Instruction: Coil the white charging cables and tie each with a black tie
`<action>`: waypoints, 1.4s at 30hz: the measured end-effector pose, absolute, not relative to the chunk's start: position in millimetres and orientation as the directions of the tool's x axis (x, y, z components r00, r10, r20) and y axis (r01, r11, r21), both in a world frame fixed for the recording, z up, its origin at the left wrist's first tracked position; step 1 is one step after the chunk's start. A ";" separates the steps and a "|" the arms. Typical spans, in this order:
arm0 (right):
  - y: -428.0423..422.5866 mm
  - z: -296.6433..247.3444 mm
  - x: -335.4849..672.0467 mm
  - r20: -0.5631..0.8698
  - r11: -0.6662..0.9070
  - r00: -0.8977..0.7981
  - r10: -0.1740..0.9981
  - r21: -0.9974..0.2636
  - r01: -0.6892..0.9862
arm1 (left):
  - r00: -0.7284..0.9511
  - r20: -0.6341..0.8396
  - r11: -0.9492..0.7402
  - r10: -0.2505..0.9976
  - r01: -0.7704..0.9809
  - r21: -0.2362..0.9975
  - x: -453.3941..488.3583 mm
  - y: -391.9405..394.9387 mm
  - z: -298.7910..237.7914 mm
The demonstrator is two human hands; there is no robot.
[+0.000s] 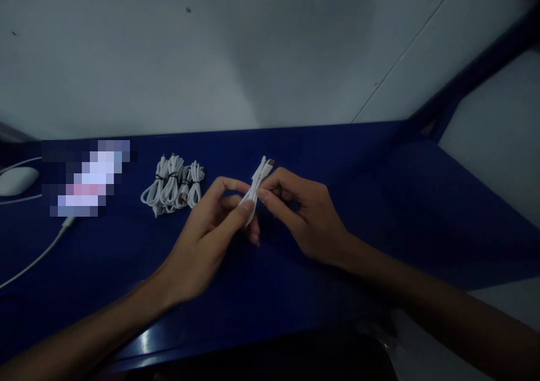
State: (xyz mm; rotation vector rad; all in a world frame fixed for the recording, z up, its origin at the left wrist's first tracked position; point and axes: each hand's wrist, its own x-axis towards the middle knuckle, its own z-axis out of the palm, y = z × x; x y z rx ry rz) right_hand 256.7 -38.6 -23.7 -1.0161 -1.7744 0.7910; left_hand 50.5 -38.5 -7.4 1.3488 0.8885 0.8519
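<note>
White, thin and folded into a short bundle, the cable is pinched above the blue table between the left hand and right hand, both clamped on it. Tied white cable coils are seen left, well apart, beside a blurred patch.

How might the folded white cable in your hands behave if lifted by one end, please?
Probably floppy: the white cable bends where the left hand and right hand pinch it. Likely light, being thin. With no tie visible, it may unfold.
</note>
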 end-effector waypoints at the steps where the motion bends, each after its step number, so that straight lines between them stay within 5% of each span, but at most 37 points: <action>1: -38.4 -23.9 257.1 0.399 0.464 -0.254 0.881 -0.834 0.299 | 0.416 -0.026 0.029 0.909 -0.001 1.000 50.9 -37.6 -7.1; 11: -37.0 -24.5 258.2 0.399 0.484 -0.292 0.869 -0.805 0.342 | 0.307 -0.024 0.013 0.951 0.035 0.999 52.2 -33.4 -6.0; 14: -39.4 -20.3 258.1 0.316 0.378 -0.245 0.917 -0.884 0.275 | 0.280 0.098 -0.139 0.955 0.129 0.982 48.4 -30.8 -10.7; 19: -36.2 -19.4 260.1 0.145 0.141 -0.278 0.950 -0.989 -0.035 | 0.384 0.569 -0.686 0.728 0.417 0.596 40.8 -22.4 -18.6; 23: -32.4 -20.5 262.0 0.134 0.096 -0.370 0.919 -0.988 -0.120 | 0.429 0.679 -0.797 0.596 0.417 0.437 36.8 -21.3 -21.3; 28: -33.9 -17.8 262.5 0.164 0.169 -0.345 0.924 -0.985 -0.017 | 0.317 0.517 -0.606 0.796 0.397 0.689 39.5 -23.9 -19.4; 32: -34.2 -16.4 262.7 0.237 0.298 -0.358 0.903 -0.946 0.125 | 0.247 0.199 -0.237 0.948 0.135 0.962 45.6 -20.4 -16.2; 37: -34.1 -20.5 263.1 0.335 0.428 -0.433 0.837 -0.894 0.134 | 0.360 -0.102 0.136 0.927 -0.071 0.988 47.1 -14.2 -13.7; 40: -34.9 -22.4 262.4 0.296 0.370 -0.432 0.852 -0.924 0.098 | 0.387 -0.065 0.064 0.920 0.016 0.998 44.1 -14.4 -14.7; 42: -35.0 -22.6 261.7 0.247 0.296 -0.398 0.883 -0.953 0.066 | 0.336 0.144 -0.209 0.931 0.167 0.963 41.8 -16.3 -16.4</action>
